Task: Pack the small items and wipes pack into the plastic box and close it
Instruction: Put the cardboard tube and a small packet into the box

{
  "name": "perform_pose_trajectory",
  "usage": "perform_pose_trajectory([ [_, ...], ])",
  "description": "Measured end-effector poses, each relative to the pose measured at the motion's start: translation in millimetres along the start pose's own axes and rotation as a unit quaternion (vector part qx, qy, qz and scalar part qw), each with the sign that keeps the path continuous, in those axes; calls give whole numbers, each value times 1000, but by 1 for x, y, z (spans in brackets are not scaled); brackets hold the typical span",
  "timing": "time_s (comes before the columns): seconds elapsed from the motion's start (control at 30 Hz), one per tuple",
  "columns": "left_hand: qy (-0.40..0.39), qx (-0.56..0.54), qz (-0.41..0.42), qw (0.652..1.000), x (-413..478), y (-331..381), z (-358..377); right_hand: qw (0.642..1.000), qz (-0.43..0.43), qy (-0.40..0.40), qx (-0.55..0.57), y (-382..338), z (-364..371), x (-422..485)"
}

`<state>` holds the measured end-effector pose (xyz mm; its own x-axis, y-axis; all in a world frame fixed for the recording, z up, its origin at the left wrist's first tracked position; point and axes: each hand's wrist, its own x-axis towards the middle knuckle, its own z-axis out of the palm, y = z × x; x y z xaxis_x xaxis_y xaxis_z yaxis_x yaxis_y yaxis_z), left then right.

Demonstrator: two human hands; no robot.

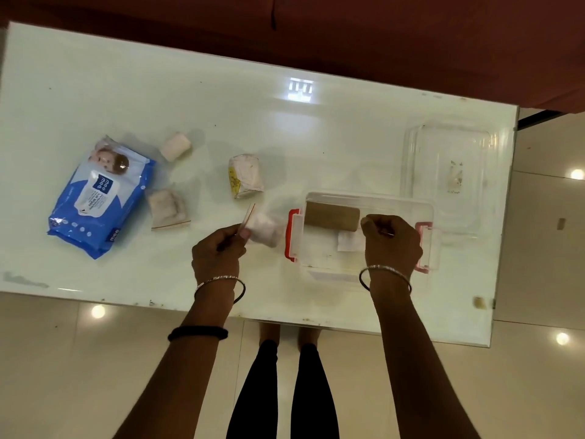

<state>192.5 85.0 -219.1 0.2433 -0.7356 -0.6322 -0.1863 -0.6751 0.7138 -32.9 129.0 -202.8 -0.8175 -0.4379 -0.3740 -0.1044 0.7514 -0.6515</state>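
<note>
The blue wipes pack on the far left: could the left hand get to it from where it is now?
Probably yes, but not yet. The wipes pack lies in the open on the table, nothing on it. The left hand is pinching a small clear bag, which likely goes in the plastic box first.

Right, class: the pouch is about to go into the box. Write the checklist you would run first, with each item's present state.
1. Left hand grips the small zip pouch: ok.
2. Clear plastic box open, lid off beside it: ok.
3. Free space in box beside the brown roll: ok.
4. Right hand clear of the box opening: not ok.
5. Wipes pack packed: not ok.
6. Pouch sealed: cannot tell.
</note>
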Motion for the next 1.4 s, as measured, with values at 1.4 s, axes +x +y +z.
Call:
perform_pose_trajectory([
  [1.4, -182, 141, 32, 973, -27, 6, 34, 951, 164, -183, -189, 16, 55, -1],
])
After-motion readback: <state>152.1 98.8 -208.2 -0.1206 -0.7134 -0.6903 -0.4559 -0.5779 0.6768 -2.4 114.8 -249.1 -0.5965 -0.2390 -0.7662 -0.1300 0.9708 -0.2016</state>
